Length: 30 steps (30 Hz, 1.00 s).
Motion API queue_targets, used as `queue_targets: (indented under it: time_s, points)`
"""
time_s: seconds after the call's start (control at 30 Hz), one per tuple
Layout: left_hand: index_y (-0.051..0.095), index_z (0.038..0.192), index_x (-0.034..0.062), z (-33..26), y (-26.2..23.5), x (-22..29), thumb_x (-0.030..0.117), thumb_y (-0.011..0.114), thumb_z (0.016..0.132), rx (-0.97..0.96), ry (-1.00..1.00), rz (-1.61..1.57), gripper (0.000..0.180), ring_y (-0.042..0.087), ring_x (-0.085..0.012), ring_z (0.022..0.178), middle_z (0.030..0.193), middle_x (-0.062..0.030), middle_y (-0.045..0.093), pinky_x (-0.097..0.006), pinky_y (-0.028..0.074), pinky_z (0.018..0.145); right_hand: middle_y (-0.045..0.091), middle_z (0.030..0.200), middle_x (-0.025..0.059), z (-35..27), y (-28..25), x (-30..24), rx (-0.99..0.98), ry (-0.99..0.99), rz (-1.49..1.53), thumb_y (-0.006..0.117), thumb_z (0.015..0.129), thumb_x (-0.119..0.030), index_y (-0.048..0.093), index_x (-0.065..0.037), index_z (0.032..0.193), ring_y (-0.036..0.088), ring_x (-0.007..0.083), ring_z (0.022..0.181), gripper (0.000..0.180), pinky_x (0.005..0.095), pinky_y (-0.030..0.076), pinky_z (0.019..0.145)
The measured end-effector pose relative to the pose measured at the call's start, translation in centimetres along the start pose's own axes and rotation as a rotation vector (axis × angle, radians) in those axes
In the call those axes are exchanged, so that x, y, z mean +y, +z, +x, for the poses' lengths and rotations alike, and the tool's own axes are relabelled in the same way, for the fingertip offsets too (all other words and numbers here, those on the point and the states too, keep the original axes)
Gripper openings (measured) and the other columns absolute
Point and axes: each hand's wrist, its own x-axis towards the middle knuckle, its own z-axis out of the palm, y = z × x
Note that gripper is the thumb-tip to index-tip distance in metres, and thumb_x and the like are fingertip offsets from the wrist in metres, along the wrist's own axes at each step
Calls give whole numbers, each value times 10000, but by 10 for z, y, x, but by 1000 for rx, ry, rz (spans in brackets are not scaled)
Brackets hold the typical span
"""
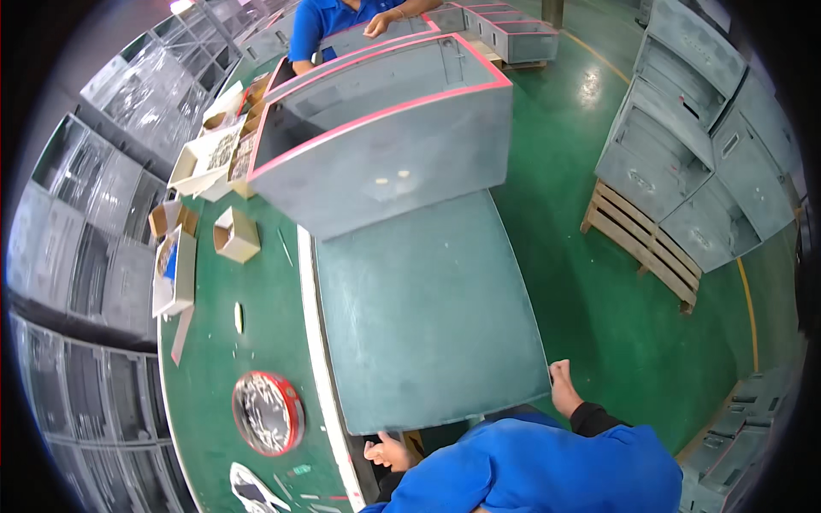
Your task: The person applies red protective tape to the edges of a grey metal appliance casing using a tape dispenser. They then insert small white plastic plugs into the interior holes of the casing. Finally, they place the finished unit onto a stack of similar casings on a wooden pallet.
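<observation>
Left hand [389, 451] and right hand [564, 391] at the near corners of a grey-green panel [428, 316].
Left fingers loosely curled, right fingers part-extended at the edge; cannot tell if either grips. Wide spread probably steadies both sides evenly. Panel lies along the right edge of the bench [274, 342]; grey box with pink-edged rim [393, 167] stands at its far edge, likely blocking that way. Red tin [297, 417] of small pale pieces nearer bench's right edge, open carton [237, 236] farther up; co-worker [310, 34] in blue beyond box.
</observation>
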Motion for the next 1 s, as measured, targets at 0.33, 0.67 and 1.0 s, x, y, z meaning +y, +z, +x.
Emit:
queue_targets:
  time_s: [0.33, 0.67, 1.0]
  points:
    - [370, 1340, 58, 38, 56, -58, 670, 346, 859, -1032, -85, -1046, 779, 385, -247, 1220, 1362, -67, 421, -389, 228, 1077, 368, 942, 64, 42, 18, -17, -188, -141, 1, 403, 961, -233, 319, -31, 1030, 361, 154, 920, 229, 310, 330, 898]
    - [335, 1352, -22, -38, 23, -28, 443, 317, 976, -795, -488, -1296, 599, 368, -276, 1259, 1416, -123, 350, -380, 259, 1091, 384, 985, 121, 6, -4, -4, -229, -156, -105, 324, 988, -332, 290, -21, 1054, 383, 199, 963, 320, 346, 320, 923]
    - [481, 1123, 38, -70, 91, -53, 462, 273, 959, -667, 500, -879, 500, 453, -230, 958, 1084, -91, 480, -370, 355, 833, 466, 989, 114, 16, -164, 29, -430, -105, 30, 411, 947, -340, 363, -21, 1047, 481, 201, 962, 338, 335, 379, 899]
